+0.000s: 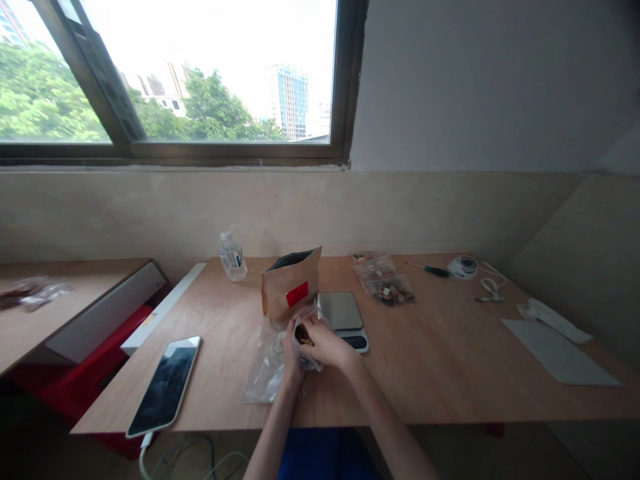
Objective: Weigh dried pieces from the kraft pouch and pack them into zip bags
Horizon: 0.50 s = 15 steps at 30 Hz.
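Note:
Both hands are on a clear plastic bag point(314, 364) with dark brown pieces inside, close to the table's front edge. My left hand point(291, 353) wraps round the bag's left side. At its mouth, my right hand point(323, 339) has its fingers bent over the opening; the fingertips are partly hidden. A standing brown paper pouch point(280, 293) with a red label, its top gaping, is just behind the hands. To the right of it lies a kitchen scale point(341, 311) with a steel plate. More clear plastic bags point(265, 373) lie flat beside my left hand.
Zip bags of brown pieces point(393, 291), a screwdriver point(436, 271), a white dome camera point(465, 268) and a white sheet point(557, 353) occupy the right side. A water bottle point(233, 259) stands at the back left, and a cabled phone point(165, 387) lies at the front left.

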Each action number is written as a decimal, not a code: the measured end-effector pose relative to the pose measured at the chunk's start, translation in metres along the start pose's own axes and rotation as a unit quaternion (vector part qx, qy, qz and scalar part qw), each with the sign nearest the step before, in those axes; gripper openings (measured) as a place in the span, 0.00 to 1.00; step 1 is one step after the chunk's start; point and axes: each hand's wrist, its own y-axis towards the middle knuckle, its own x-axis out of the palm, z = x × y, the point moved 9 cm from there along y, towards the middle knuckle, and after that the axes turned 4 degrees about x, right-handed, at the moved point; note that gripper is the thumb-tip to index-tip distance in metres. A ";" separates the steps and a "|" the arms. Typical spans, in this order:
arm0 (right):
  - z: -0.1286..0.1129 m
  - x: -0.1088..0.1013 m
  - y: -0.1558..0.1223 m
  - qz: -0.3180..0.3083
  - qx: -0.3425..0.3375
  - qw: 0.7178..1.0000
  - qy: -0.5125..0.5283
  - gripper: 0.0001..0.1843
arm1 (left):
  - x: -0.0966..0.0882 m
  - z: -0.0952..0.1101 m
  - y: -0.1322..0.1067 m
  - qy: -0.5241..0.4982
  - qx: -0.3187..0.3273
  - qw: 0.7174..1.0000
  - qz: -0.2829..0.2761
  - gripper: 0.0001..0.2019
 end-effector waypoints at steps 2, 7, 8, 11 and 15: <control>0.006 -0.001 0.002 0.013 0.001 1.000 0.020 0.21 | 0.005 0.002 -0.003 -0.014 -0.014 1.000 -0.011 0.15; 0.016 0.002 0.001 0.015 0.029 0.997 0.075 0.11 | 0.012 0.009 -0.010 -0.050 -0.049 0.998 -0.004 0.16; 0.014 0.003 -0.001 0.013 0.028 0.996 0.085 0.10 | 0.011 0.010 -0.010 -0.052 -0.049 0.997 0.004 0.15; 0.008 0.001 -0.005 0.018 0.029 0.993 0.110 0.12 | 0.007 0.011 -0.011 -0.056 -0.043 0.997 0.020 0.13; 0.011 0.000 -0.004 0.039 0.056 0.989 0.131 0.15 | 0.006 0.006 -0.009 -0.069 -0.042 0.997 0.014 0.15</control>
